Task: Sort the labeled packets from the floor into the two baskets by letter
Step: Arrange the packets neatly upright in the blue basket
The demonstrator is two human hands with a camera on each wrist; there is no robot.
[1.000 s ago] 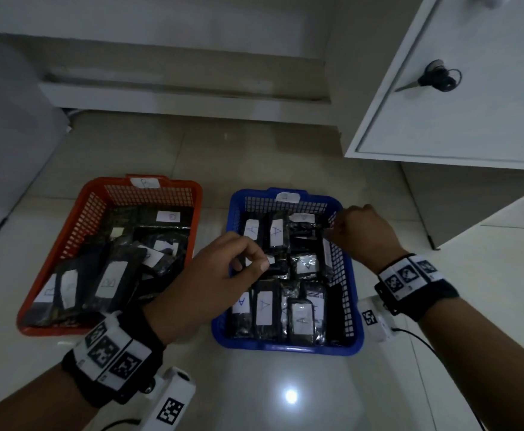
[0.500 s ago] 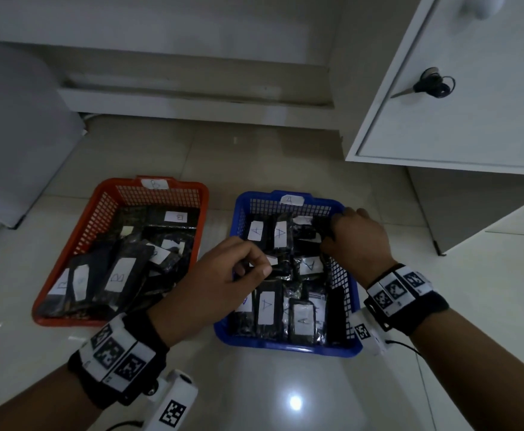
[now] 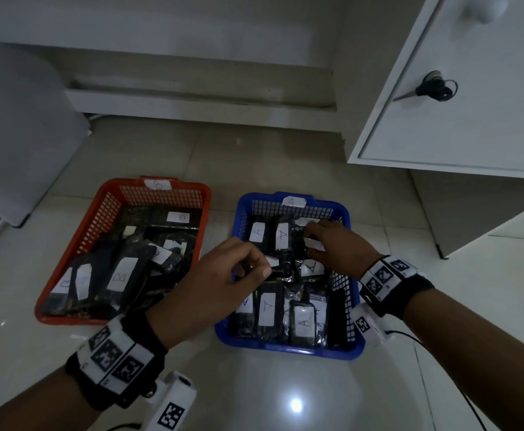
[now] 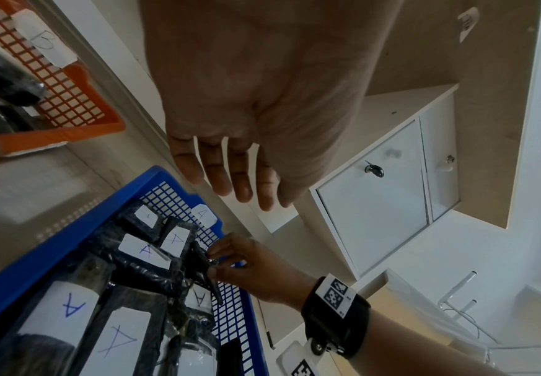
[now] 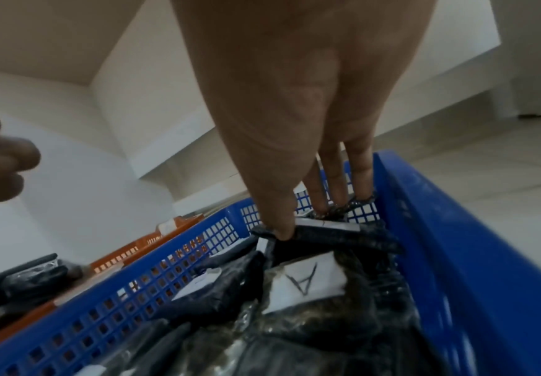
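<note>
The blue basket [image 3: 285, 349], tagged A, holds several black packets with white A labels. Left of it, the orange basket [image 3: 111, 194], tagged B, holds B packets [image 3: 120, 275]. My right hand [image 3: 313, 241] is down in the far right corner of the blue basket, where thumb and fingers pinch a black packet [image 5: 343, 234] with a white label; the same packet [image 4: 203, 257] shows in the left wrist view. My left hand [image 3: 248, 265] hovers over the blue basket's left side with its fingers [image 4: 243, 183] loosely curled and holding nothing.
A white cabinet door [image 3: 472, 126] with a key [image 3: 435, 88] in its lock overhangs at the right. A white ledge [image 3: 192, 104] runs along the back, and a grey panel [image 3: 21, 135] stands at the left. Glossy tile floor [image 3: 285, 399] lies in front of the baskets.
My right hand has moved left and lower into the far end of the blue basket. The left hand has stayed over the basket's left side.
</note>
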